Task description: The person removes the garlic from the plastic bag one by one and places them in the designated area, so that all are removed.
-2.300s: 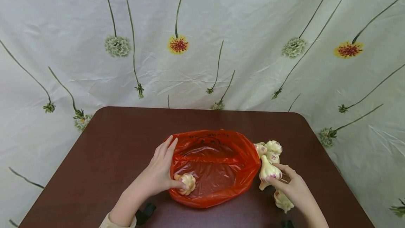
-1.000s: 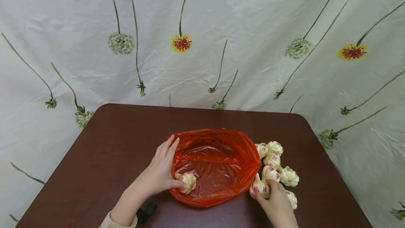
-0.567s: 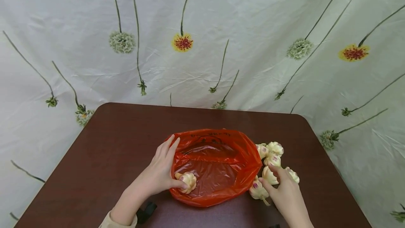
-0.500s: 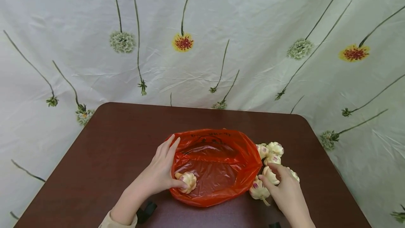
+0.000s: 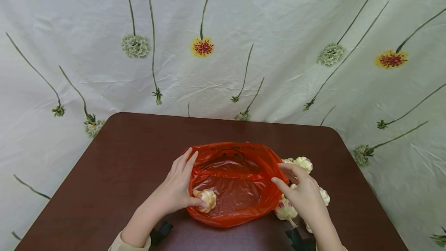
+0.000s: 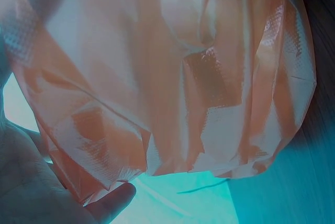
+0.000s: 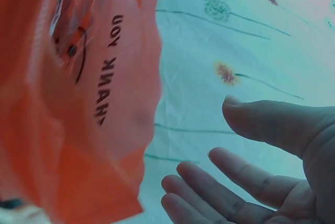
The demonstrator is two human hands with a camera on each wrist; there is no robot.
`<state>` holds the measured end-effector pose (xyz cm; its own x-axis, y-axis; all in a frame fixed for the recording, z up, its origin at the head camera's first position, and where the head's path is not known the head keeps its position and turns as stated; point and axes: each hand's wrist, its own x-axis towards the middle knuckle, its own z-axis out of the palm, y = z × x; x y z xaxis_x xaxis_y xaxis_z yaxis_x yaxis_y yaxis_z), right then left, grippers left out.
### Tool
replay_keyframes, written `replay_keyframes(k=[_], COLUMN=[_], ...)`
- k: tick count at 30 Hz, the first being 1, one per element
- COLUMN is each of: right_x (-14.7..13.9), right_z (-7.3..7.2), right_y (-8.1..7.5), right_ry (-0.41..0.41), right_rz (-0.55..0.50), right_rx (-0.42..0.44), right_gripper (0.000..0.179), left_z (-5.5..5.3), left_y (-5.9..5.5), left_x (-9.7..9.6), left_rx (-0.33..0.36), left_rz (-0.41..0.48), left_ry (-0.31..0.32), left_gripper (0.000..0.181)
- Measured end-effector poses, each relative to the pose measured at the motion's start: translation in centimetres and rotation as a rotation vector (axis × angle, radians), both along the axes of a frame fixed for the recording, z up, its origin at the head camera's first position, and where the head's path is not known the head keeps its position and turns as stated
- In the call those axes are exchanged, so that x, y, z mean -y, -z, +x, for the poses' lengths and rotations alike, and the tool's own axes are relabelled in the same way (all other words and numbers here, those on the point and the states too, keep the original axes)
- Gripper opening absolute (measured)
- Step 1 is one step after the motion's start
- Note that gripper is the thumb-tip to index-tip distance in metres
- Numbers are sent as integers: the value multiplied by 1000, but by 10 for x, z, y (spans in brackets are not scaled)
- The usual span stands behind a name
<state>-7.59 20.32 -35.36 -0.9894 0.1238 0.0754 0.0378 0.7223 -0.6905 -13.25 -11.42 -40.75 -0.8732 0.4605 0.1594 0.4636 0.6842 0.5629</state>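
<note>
A red plastic bag [image 5: 240,214] lies open-mouthed on the table, with one garlic bulb [image 5: 208,200] at its left inside. My left hand [image 5: 174,189] spreads along the bag's left rim, its fingers fairly straight and its thumb over the edge by that bulb. At the right rim is my right hand [image 5: 303,193], thumb and fingers apart and nothing between them. The right wrist view shows this hand [image 7: 261,166] apart from the bag [image 7: 125,145]. Beside the bag, partly hidden by the right hand, lie several garlic bulbs [image 5: 285,209].
The dark brown table [image 5: 150,138] has rounded far corners. Behind it hangs a white cloth [image 5: 223,22] printed with flowers. Black straps [image 5: 160,232] show at both wrists.
My right hand let go of a garlic bulb among the others right of the bag, then moved left and up to the bag's right rim. My left hand has stayed in place.
</note>
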Motion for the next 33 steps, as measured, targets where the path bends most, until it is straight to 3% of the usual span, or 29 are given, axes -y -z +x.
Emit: replay_keyframes(k=[11,19,27,33], right_x=[30,61,89,99], right_z=[-27,-52,-72,-78], right_y=[-12,-10,3,14], right_ry=[-140,-265,-420,-550], right_rz=[-115,-183,-117,1], right_rx=[-19,34,89,126], right_gripper=[37,30,29,32], left_z=[0,0,1,2], left_y=[0,0,0,-1], left_x=[1,1,0,1], left_rx=[-28,-13,41,4], left_rz=[-4,-2,-6,-12], left_ry=[-4,-3,3,1], left_gripper=[130,130,132,132])
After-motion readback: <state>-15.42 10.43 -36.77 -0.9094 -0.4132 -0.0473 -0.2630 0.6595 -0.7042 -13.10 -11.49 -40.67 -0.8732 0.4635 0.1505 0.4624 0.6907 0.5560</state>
